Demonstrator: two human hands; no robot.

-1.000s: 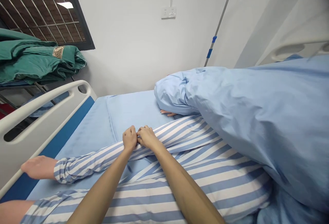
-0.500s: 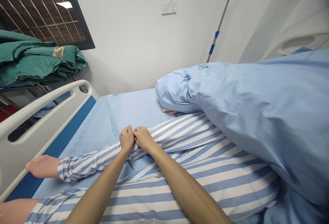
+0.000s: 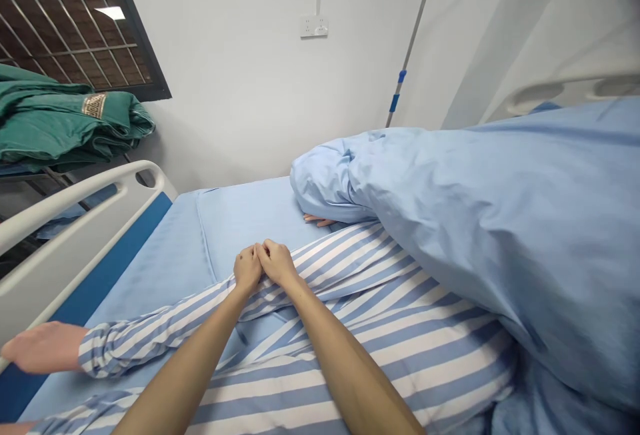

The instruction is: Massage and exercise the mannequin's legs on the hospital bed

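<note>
A left hand (image 3: 247,268) and a right hand (image 3: 276,264), knuckles up and fingers curled in, meet side by side atop the far leg of a pair of blue-and-white striped trousers (image 3: 345,255). The two hands touch at their inner edges; their undersides are hidden, and whether they pinch the cloth cannot be told. The striped fabric lies directly beneath them, running to both sides, with the near leg stretched closer to the camera under the bare forearms. At the far leg's gathered cuff, a bare foot (image 3: 47,347) reaches the bed's end panel (image 3: 90,222), cream with a blue band. Fingers of another person's hand (image 3: 318,220) show from under a pale blue cover (image 3: 480,222), which is heaped over the upper part of the trousers at right. A light blue sheet (image 3: 250,212) spreads beyond the hands toward a white wall (image 3: 240,75), fitted with a socket plate (image 3: 314,26). A metal pole (image 3: 416,35) with blue fittings stands behind the cover. At far left, folded green fabric (image 3: 65,125) is piled below a barred window (image 3: 65,28).
</note>
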